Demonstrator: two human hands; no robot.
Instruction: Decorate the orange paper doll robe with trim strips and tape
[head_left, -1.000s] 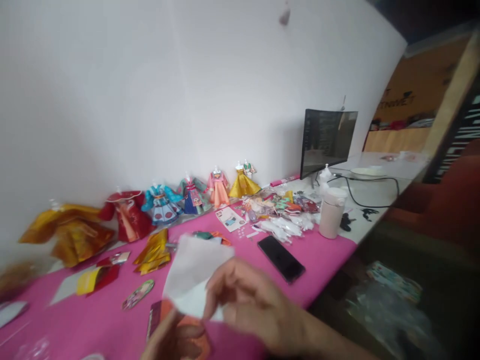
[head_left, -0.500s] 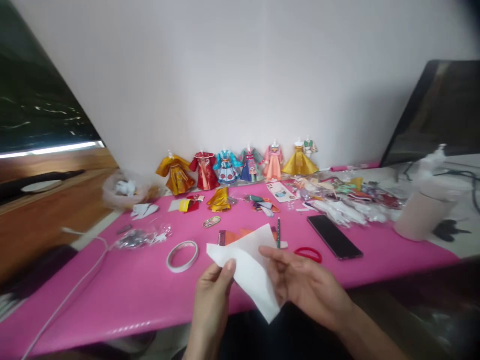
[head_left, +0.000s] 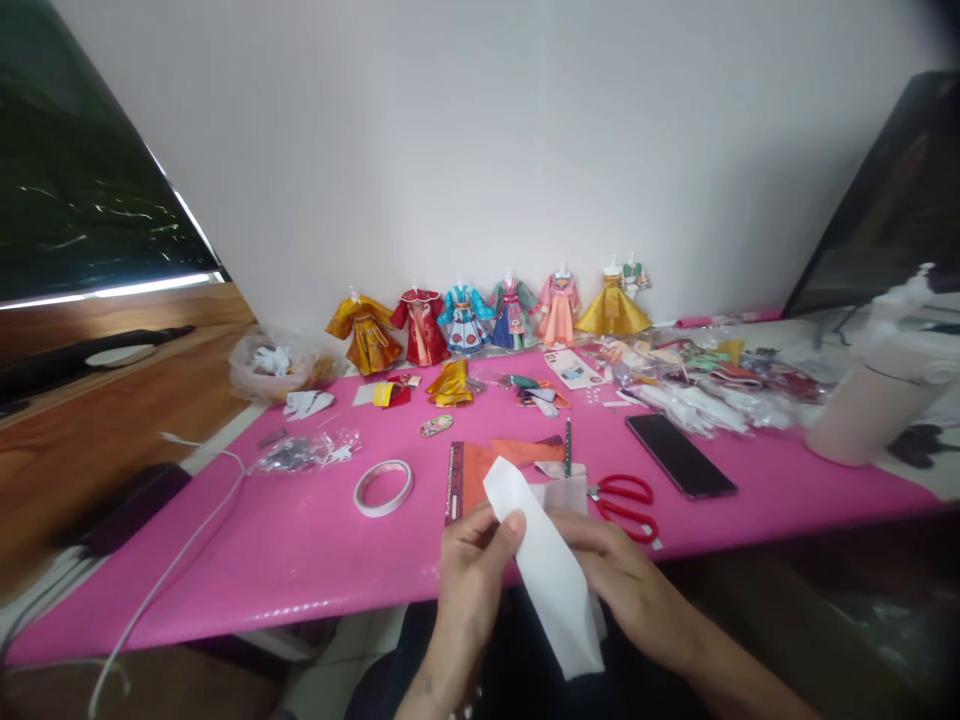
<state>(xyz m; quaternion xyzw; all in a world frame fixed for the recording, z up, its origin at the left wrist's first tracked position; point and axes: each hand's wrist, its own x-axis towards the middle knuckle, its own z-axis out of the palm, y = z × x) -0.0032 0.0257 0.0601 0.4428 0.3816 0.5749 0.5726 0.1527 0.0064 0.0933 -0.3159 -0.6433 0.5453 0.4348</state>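
A folded strip of white paper-like sheet (head_left: 553,580) slants between my hands above the table's front edge. My left hand (head_left: 476,560) pinches its left side, thumb on top. My right hand (head_left: 626,570) is at its right edge, with the fingers reaching behind the sheet, so their tips are hidden. Just beyond lie orange fabric (head_left: 474,472) with a patterned border and a pale translucent piece (head_left: 568,494). Red-handled scissors (head_left: 626,488) rest to the right, below a dark green pencil (head_left: 568,447). A roll of white tape (head_left: 383,488) lies flat to the left.
Several small doll dresses (head_left: 469,320) stand along the wall. A black phone (head_left: 679,455) and a pump bottle (head_left: 862,400) are on the right, near a heap of plastic-wrapped pieces (head_left: 690,385). On the left, a white cable (head_left: 180,545) runs over the pink table (head_left: 300,570).
The white sheet has gone from a broad, spread shape to a narrow folded strip. The view has shifted, and the orange fabric and scissors are less covered.
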